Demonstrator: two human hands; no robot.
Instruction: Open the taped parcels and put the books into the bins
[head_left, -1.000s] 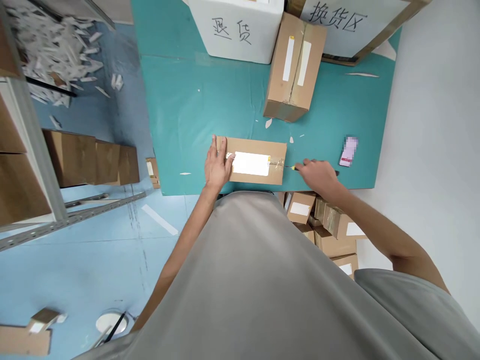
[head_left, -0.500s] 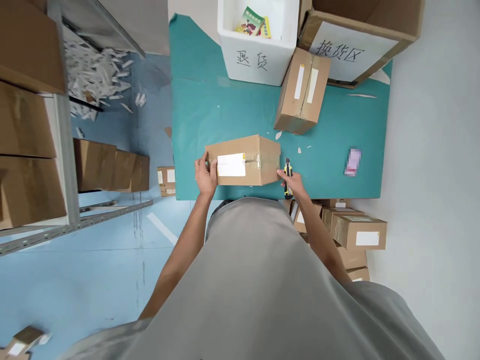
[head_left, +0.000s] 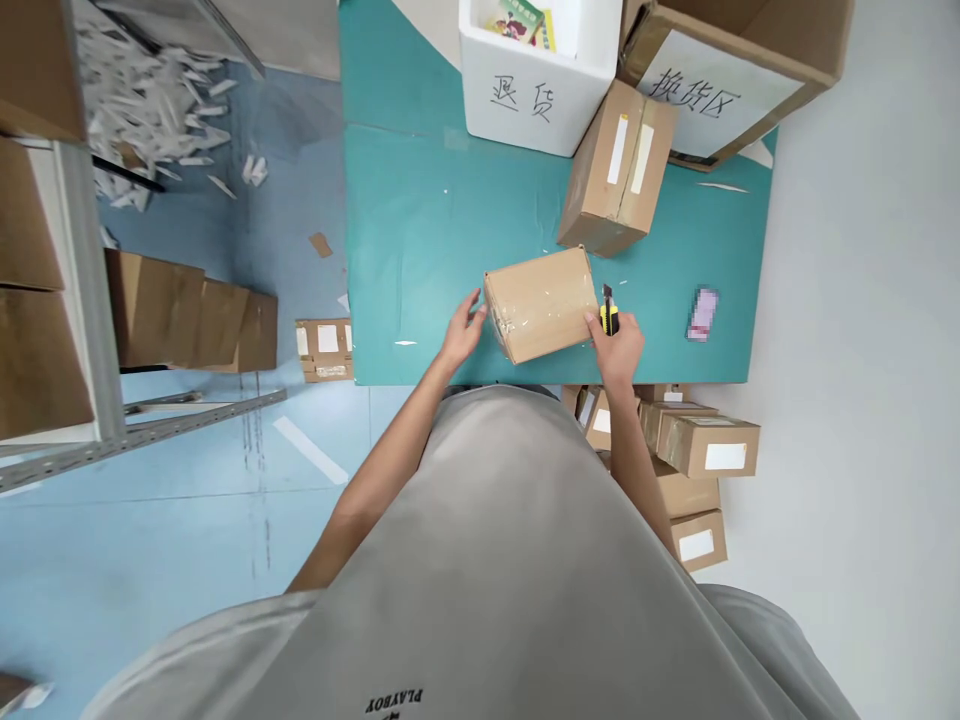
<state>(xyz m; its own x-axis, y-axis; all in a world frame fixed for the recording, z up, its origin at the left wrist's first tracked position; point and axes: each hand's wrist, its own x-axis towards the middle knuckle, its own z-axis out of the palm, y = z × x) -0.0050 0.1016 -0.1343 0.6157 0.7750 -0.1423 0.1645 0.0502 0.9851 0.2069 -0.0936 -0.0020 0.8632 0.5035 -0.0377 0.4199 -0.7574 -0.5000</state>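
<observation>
In front of me a taped cardboard box (head_left: 541, 305) sits tilted over the teal table (head_left: 420, 240), a plain face without a label toward me. At its left end is my left hand (head_left: 463, 330), fingers apart and the palm turned to the box; whether the fingertips touch it I cannot tell. My right hand (head_left: 618, 348) is closed round a yellow and black utility knife (head_left: 608, 312), its tip pointing away from me. The thumb of that hand rests against the box's right end.
A white bin (head_left: 536, 95) with booklets, an upright taped box (head_left: 621, 170) and a large open carton (head_left: 727, 90) stand along the back. A blurred pink item (head_left: 703, 313) lies at right. Boxes (head_left: 709, 446) are stacked below the table's right side; shelving (head_left: 90, 290) is at left.
The box has been turned over, its white label now out of sight, and moved to the right. My left hand has opened away from its end; the right hand still holds the knife.
</observation>
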